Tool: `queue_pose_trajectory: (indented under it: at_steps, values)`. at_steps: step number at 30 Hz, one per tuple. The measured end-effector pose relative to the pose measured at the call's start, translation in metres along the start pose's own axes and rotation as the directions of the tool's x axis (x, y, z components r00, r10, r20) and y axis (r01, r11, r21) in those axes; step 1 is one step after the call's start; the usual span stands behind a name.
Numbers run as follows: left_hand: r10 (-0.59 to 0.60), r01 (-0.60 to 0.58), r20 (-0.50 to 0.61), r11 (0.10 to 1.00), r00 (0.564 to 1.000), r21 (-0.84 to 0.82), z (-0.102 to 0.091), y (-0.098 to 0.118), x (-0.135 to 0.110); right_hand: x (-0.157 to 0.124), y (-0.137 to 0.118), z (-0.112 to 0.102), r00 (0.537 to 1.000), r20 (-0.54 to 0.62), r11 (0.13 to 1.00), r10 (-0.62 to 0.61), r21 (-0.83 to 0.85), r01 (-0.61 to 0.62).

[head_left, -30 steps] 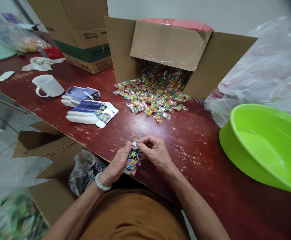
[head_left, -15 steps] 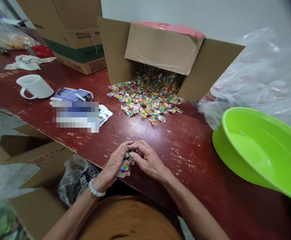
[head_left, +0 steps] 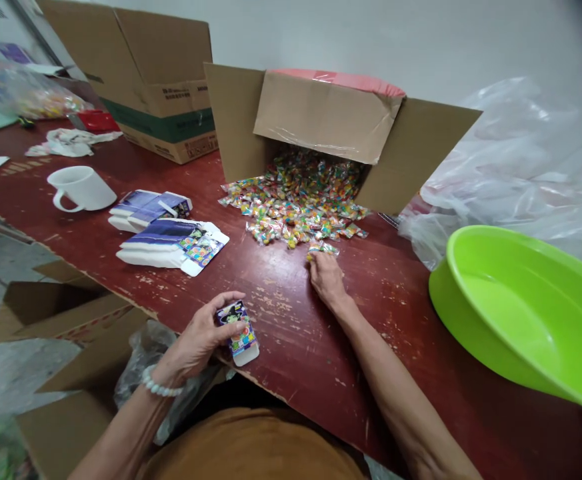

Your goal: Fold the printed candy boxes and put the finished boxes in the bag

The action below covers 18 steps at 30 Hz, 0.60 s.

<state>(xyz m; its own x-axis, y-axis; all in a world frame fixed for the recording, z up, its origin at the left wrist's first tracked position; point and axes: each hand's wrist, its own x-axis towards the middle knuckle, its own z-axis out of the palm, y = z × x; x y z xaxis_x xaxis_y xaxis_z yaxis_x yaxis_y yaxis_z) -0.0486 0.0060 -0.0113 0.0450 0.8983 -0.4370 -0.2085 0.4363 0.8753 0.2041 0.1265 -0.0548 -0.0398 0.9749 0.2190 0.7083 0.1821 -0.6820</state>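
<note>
Near the table's front edge, my left hand (head_left: 203,337) is closed around a small printed candy box (head_left: 239,333), thumb across its front and its white bottom end toward me. Farther out, my right hand (head_left: 327,277) reaches to the near edge of a pile of candy packets (head_left: 295,217). Its fingers pinch a small clear packet of colourful candies (head_left: 325,247), partly hidden behind the fingertips. The pile spills out of a cardboard box (head_left: 323,113) lying on its side with flaps spread. Flattened candy boxes (head_left: 171,243) are stacked left of the pile.
A white mug (head_left: 83,189) lies left of the flat boxes, with a crumpled cloth (head_left: 71,141) behind it. A large carton (head_left: 155,87) stands at the back. On the right are a green basin (head_left: 501,320) and clear plastic bags (head_left: 511,167). Open cartons (head_left: 71,307) sit below the table's left edge.
My right hand has left the small box and moved forward to the candy packets, pinching one. My left hand has shifted left, keeping the box. The view has tilted slightly up.
</note>
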Motion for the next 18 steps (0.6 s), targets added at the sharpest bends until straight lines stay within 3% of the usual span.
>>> queue_pose_trajectory:
  at_steps: [4,6,7,9,11,14,18]
  values:
    - [0.069,-0.087,-0.14,0.988,0.988,-0.128,-0.002,0.006,0.004,-0.042,-0.032,-0.014,0.992,0.125,0.975,0.015,0.217,-0.042]
    - [0.101,-0.131,-0.174,0.976,0.98,-0.173,0.001,0.008,0.005,-0.066,-0.05,-0.016,0.962,0.273,0.845,-0.001,0.515,-0.145]
    - [0.103,-0.132,-0.157,0.974,0.982,-0.185,0.003,0.009,0.005,-0.075,-0.058,-0.015,0.96,0.28,0.792,0.009,0.584,-0.178]
    - [0.077,-0.094,-0.09,0.973,0.993,-0.21,0.006,0.008,0.003,-0.087,-0.067,-0.011,0.972,0.227,0.747,0.068,0.634,-0.2]
    - [0.017,-0.022,-0.02,0.97,1.0,-0.242,0.007,0.004,-0.001,-0.09,-0.069,-0.007,0.98,0.16,0.759,0.123,0.621,-0.196]
    - [-0.091,0.127,0.138,0.951,0.986,-0.282,0.011,-0.007,-0.009,-0.085,-0.067,-0.011,0.982,0.166,0.791,0.092,0.587,-0.173]
    - [-0.155,0.288,0.468,0.93,0.87,-0.228,0.022,-0.023,-0.016,-0.079,-0.071,-0.027,0.963,0.257,0.848,-0.083,0.526,-0.067]
